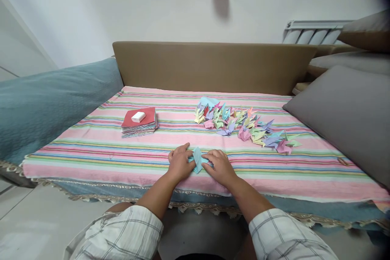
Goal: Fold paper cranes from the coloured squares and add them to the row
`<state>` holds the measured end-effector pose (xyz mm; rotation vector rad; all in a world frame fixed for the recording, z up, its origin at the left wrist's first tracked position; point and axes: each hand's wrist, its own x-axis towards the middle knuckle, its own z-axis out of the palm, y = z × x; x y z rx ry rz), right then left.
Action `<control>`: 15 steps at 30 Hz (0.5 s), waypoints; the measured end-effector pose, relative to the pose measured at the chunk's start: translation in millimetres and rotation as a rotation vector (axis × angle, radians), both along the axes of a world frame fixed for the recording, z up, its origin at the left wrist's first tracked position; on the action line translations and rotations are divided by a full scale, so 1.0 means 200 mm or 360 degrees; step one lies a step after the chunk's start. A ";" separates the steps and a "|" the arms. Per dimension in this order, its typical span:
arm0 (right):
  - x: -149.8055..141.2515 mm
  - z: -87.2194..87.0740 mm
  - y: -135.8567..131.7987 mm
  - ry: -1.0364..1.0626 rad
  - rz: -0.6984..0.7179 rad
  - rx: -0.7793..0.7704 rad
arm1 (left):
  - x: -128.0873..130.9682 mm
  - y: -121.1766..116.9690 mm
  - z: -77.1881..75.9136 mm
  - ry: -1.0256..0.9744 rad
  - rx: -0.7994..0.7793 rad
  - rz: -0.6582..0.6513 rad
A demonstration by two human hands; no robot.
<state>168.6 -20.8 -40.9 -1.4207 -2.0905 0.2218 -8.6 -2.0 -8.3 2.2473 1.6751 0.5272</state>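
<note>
A light blue folded origami paper (198, 159) lies on the striped cloth in front of me, creased into a narrow diamond with side flaps. My left hand (180, 163) grips its left flap, thumb and fingers closed on the edge. From the other side, my right hand (222, 166) holds the right flap between thumb and fingertips. Parts of both flaps are hidden beneath my fingers. Beyond my right hand lie several folded paper cranes (243, 124) in many colours, with a larger light blue paper piece (208, 101) at their far left end.
To the left, a stack of square paper (140, 128) with a red top sheet carries a white eraser-like block (138, 117). The striped cloth (91, 146) covers the sofa seat. A grey cushion (341, 118) leans at right; a brown backrest (207, 67) stands behind. A small brown object (343, 161) lies near the cushion.
</note>
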 end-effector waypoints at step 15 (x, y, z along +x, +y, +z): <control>0.02 0.00 0.01 -0.0043 0.0039 -0.0062 | -0.03 0.00 0.04 0.0004 -0.0083 -0.0169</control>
